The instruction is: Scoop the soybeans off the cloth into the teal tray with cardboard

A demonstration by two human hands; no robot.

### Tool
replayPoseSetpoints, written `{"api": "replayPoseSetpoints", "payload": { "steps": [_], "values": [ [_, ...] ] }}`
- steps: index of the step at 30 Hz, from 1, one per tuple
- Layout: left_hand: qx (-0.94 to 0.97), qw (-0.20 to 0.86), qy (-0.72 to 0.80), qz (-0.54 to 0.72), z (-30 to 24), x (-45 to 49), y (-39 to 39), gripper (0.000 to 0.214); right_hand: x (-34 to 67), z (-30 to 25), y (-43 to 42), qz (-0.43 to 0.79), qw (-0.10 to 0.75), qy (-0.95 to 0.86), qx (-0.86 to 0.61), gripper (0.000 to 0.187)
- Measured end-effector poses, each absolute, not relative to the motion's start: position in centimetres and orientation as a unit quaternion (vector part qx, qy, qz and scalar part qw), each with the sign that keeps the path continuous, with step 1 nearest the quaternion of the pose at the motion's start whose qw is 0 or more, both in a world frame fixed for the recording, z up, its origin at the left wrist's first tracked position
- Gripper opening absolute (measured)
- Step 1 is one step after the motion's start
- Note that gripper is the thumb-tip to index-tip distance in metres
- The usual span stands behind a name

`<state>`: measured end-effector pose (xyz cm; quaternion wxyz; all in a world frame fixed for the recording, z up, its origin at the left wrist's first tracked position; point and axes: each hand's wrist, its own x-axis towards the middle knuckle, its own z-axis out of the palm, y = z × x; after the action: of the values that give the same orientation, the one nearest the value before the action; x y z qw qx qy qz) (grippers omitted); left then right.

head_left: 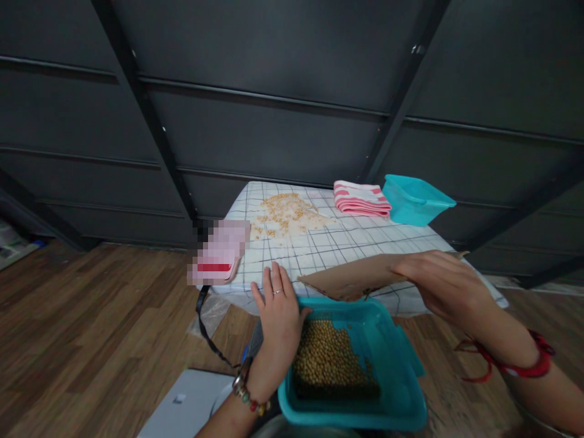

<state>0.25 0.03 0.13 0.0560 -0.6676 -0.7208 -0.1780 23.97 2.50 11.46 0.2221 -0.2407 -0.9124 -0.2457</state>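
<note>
My right hand [444,280] grips a brown piece of cardboard [351,274], held above the far rim of a teal plastic bin [401,395]. Round yellowish beans [326,356] fill the left part of that bin. My left hand [278,310] has its fingers stretched out, the tips by the table's front edge and the thumb over the bin's far left corner. It holds nothing that I can see. On the checked tablecloth [292,261], farther back, lies a loose patch of beans [292,216] mixed with fine pale grains.
A folded pink and white towel [362,199] and a second teal bin [415,201] stand at the table's back right. At its left edge lies a pink phone-like thing [223,249], partly blurred out, near a black strap [203,325]. Dark wall panels [274,134] rise behind.
</note>
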Motion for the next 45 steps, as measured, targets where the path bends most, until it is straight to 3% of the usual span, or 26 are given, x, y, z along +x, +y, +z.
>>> {"api": "replayPoseSetpoints", "payload": {
  "steps": [45],
  "values": [
    [-0.666, 0.014, -0.729, -0.159, 0.4, 0.4, 0.0, 0.069, 24.3, 12.0, 2.0, -0.253, 0.207, -0.918, -0.224, 0.039]
  ]
}}
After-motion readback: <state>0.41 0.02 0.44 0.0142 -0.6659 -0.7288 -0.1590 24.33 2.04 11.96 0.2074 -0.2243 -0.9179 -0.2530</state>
